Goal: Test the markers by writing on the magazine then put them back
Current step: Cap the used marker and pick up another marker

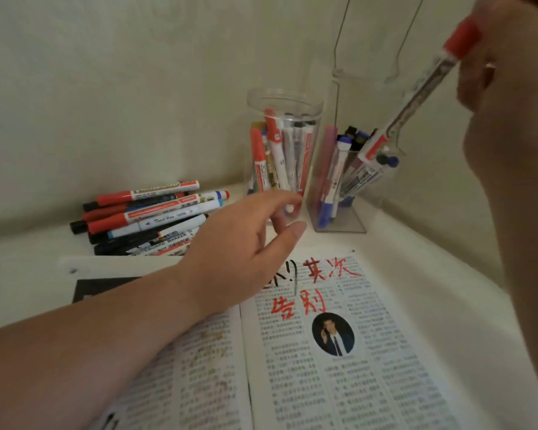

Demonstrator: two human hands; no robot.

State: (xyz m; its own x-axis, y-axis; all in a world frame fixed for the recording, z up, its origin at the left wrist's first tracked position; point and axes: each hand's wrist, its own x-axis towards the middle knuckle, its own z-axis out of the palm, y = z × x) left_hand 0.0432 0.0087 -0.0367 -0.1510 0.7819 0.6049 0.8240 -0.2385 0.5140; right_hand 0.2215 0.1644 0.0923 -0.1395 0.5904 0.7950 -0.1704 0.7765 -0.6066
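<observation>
Left forearm crosses the open magazine (323,383) from the lower left, and the left hand (246,231) reaches the foot of the round jar (284,100). Its fingers are loosely spread and hold nothing; whether they touch the glass cannot be told. Right hand (510,103) is raised at the upper right and grips a marker (423,91) close to its red upper end. The marker's long axis runs steeply from upper right down to lower left. Its lower end sits at the mouth of the square holder (342,226), among the markers already standing there; how far it has entered cannot be told. The holder stands just beside the jar, to its right, at the back of the surface (432,274). It lies below and left of the right hand, which is the nearer of the two. Red characters (323,271) are written across the top of the magazine's right page. Judgement: this marker has been tested and is being returned, and the move in hand is a slide along the marker's own axis, then release. A pile (149,215) of loose markers lies left of the jar, likely awaiting test.
</observation>
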